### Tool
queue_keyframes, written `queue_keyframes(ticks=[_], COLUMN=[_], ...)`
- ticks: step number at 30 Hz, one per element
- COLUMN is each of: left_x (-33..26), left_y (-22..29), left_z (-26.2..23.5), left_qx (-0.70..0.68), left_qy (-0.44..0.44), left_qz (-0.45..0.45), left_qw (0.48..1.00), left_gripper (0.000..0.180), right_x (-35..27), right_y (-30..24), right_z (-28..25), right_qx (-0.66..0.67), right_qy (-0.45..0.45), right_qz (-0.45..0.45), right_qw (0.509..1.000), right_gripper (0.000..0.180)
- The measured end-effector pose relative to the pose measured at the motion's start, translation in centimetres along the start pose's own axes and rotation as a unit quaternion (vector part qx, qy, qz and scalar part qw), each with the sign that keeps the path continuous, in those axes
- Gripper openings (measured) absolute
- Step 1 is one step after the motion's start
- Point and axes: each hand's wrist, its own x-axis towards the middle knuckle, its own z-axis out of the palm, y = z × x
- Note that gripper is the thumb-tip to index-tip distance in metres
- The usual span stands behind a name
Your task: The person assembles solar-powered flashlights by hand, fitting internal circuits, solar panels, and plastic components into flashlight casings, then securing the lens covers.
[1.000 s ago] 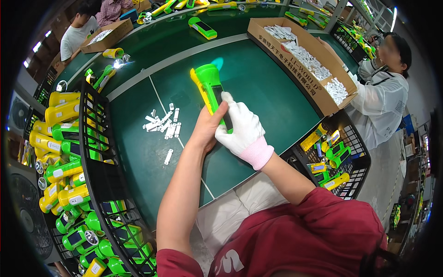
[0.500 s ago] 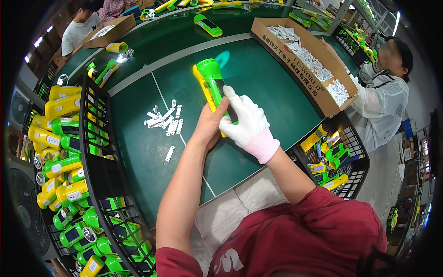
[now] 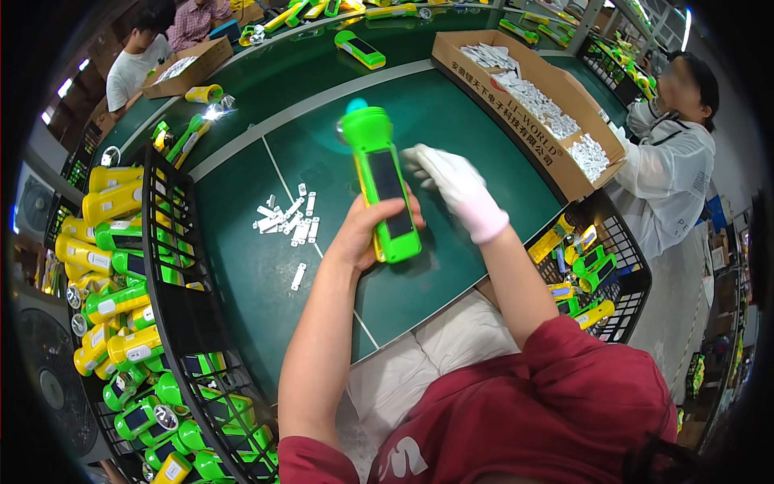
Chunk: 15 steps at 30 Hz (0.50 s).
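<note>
A green and yellow flashlight [image 3: 385, 173] with a dark panel along its body is tilted up over the table, its round head pointing away from me. My bare left hand [image 3: 359, 229] wraps round its lower body, the thumb lying across the panel. A teal glow shows at the flashlight's head. To the right of it, my right hand [image 3: 453, 181], in a white glove with a pink cuff, is raised off the flashlight with fingers stretched out and nothing visible in them. Small white plastic pieces [image 3: 294, 216] lie in a loose pile left of the flashlight, and one piece [image 3: 298, 277] lies nearer me.
A black crate [image 3: 179, 294] heaped with flashlights stands at left; another crate [image 3: 637, 282] with flashlight parts is at lower right. A cardboard box [image 3: 516, 109] of white pieces sits at the table's far right. Beyond runs a green belt [image 3: 298, 77]. Several people work nearby.
My right hand has let go of the flashlight and moved off to the right. My left hand has turned the flashlight so its dark panel faces up more.
</note>
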Motion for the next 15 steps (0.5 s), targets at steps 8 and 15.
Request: queue_keyframes(ticks=[8, 15], left_x=[-0.1, -0.1], left_y=[0.0, 0.0], left_z=[-0.5, -0.3], left_qx=[-0.026, -0.031], left_qy=[-0.181, -0.195], left_qz=[-0.105, -0.081], left_qw=[0.978, 0.977], left_gripper=[0.049, 0.047], right_x=[4.4, 4.9], right_y=[-1.9, 0.2], right_z=[-0.9, -1.3], right_qx=[0.331, 0.284], right_qy=[0.042, -0.114], right_qz=[-0.008, 0.313], right_qw=[0.943, 0.899], right_gripper=[0.029, 0.018])
